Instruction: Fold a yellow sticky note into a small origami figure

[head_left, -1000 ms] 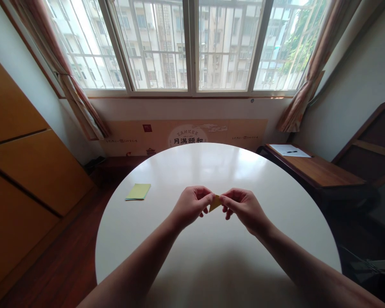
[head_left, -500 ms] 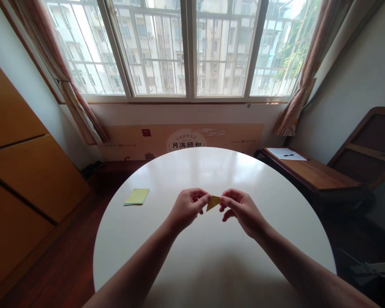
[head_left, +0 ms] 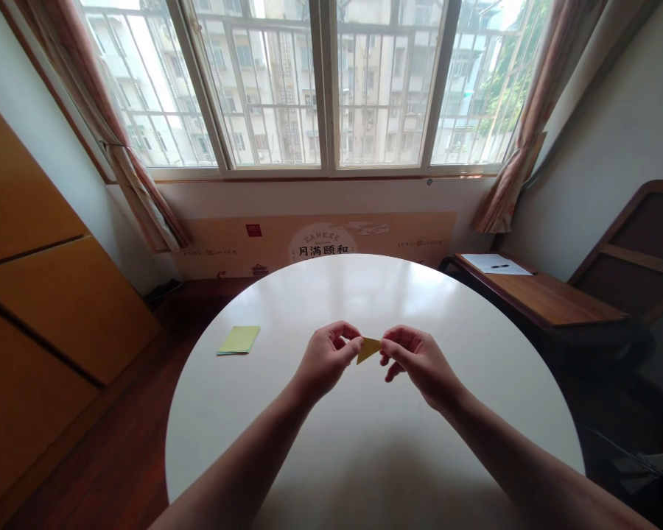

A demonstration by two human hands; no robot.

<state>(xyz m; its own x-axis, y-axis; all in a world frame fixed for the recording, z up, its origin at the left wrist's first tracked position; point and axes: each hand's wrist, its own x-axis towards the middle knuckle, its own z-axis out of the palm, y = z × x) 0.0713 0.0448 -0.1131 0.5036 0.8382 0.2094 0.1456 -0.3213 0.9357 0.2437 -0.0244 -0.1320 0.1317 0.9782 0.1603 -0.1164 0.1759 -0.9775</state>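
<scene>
A small yellow folded paper, triangular in outline, is held above the middle of the round white table. My left hand pinches its left edge with thumb and forefinger. My right hand pinches its right corner in the same way. Both hands are closed on the paper and lifted off the tabletop. The part of the paper inside the fingers is hidden.
A pad of yellow-green paper sheets lies on the table's left side. A dark wooden side table at the right carries a white sheet and pen. Orange cabinets stand at the left, a window behind.
The paper piece shows a little more between my fingers than one second ago. Both hands stay in about the same place; the view shifted slightly.
</scene>
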